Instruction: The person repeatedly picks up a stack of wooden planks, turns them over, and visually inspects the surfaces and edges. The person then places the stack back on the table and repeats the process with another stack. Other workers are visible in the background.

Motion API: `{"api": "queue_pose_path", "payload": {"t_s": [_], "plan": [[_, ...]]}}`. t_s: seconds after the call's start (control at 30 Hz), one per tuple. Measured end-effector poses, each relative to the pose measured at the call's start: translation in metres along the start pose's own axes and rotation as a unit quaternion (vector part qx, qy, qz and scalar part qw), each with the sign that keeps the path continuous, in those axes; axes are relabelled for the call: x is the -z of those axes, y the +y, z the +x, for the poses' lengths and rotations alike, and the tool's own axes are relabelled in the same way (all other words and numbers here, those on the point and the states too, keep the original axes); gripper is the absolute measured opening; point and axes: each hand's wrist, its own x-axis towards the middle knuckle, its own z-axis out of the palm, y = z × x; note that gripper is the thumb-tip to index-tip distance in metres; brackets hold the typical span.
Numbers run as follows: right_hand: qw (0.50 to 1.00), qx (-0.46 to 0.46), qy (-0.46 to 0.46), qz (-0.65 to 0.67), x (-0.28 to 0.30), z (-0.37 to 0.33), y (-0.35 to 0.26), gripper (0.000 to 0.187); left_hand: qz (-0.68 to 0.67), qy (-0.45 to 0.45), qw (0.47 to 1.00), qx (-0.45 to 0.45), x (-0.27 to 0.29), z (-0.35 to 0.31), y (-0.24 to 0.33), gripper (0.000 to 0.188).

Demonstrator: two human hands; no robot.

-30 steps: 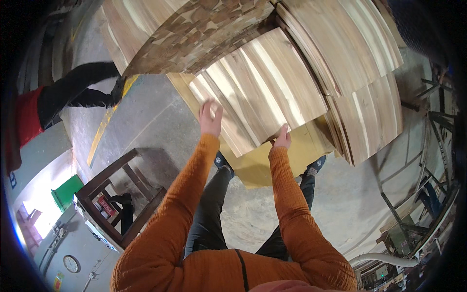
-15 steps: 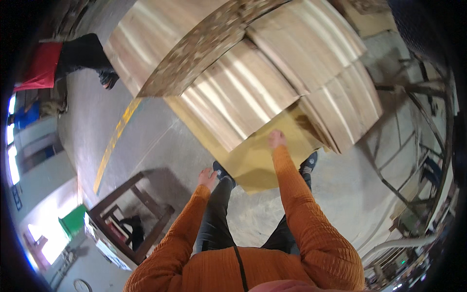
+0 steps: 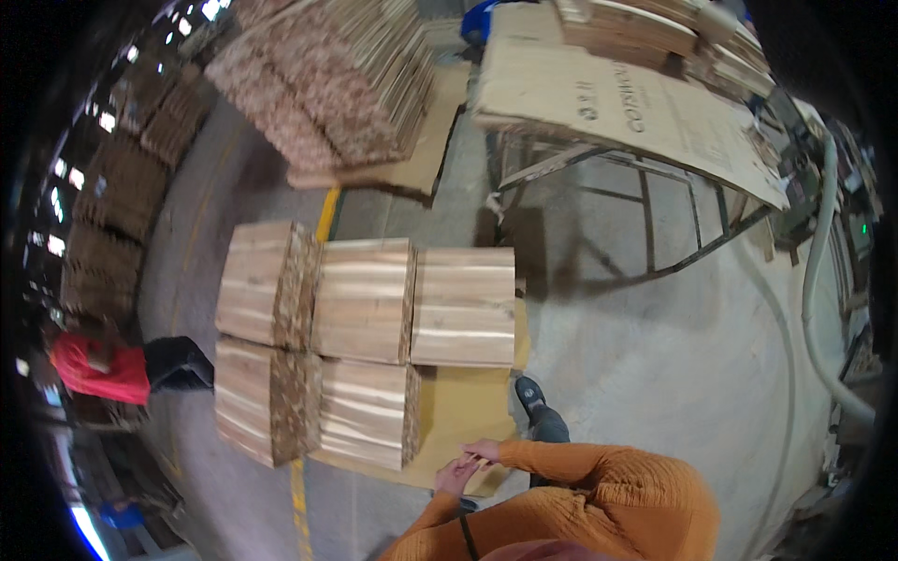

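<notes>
My left hand [image 3: 455, 476] and my right hand [image 3: 483, 451] meet in front of my body. Their fingers are bent and pressed together; whatever may be between them is too small to make out. Both hover over the near corner of a yellow-brown sheet [image 3: 465, 404] on the floor. On that sheet stand stacks of striped wooden panels. The closest are a near stack [image 3: 363, 411] left of my hands and a far right stack [image 3: 464, 307]. Neither hand touches the wood.
A tall pile of wooden strips [image 3: 309, 103] stands at the far left. Beyond, at right, is a metal-framed table [image 3: 645, 107] with boards on it. A person in red [image 3: 103, 366] is at the left. A grey hose [image 3: 819, 280] hangs at the right.
My view has turned and drawn back, showing more of the stacks and the table. My hands, apart before with the right over the sheet, have come together.
</notes>
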Motion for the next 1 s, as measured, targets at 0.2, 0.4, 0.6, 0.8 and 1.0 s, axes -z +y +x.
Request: {"api": "queue_pose_path", "payload": {"t_s": [0.2, 0.4, 0.6, 0.8, 1.0], "plan": [[0.989, 0.071, -0.123, 0.035, 0.085, -0.133, -0.058, 0.061, 0.193, -0.001, 0.975, -0.107, -0.055, 0.034, 0.110, 0.039], [0.985, 0.134, -0.103, -0.034, 0.120, -0.182, -0.077, 0.061, 0.430, -0.032, 0.852, -0.296, -0.072, 0.024, 0.187, 0.030], [0.967, 0.132, -0.048, -0.211, 0.110, -0.199, -0.064, 0.057, 0.381, -0.047, 0.866, -0.320, -0.091, -0.012, 0.179, 0.022], [0.934, 0.024, -0.065, -0.351, 0.102, -0.239, -0.010, 0.059, 0.259, -0.010, 0.931, -0.256, -0.171, -0.071, 0.123, 0.024], [0.936, 0.006, -0.048, -0.348, 0.124, -0.297, 0.045, 0.061, 0.271, -0.136, 0.929, -0.210, -0.229, -0.082, 0.110, 0.026]]}}
